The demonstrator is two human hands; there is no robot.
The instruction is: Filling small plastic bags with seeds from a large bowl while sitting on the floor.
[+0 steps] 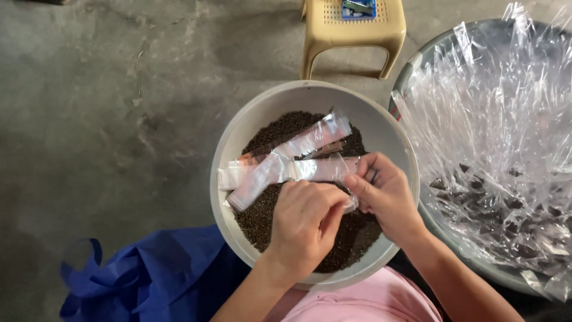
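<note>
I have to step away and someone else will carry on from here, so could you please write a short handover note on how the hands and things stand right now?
Left hand: over the grey bowl, fingers curled on the near end of a small clear sachet.
Right hand: pinching the same sachet from the other side.
The bowl holds dark granules; several more clear sachets lie on top.
Done: the plastic-lined basin at right already contains dark-filled packets.
Left: the sachets in the bowl look empty; the dark granules in the bowl remain plentiful.
Nearby: blue bag, yellow stool.
</note>
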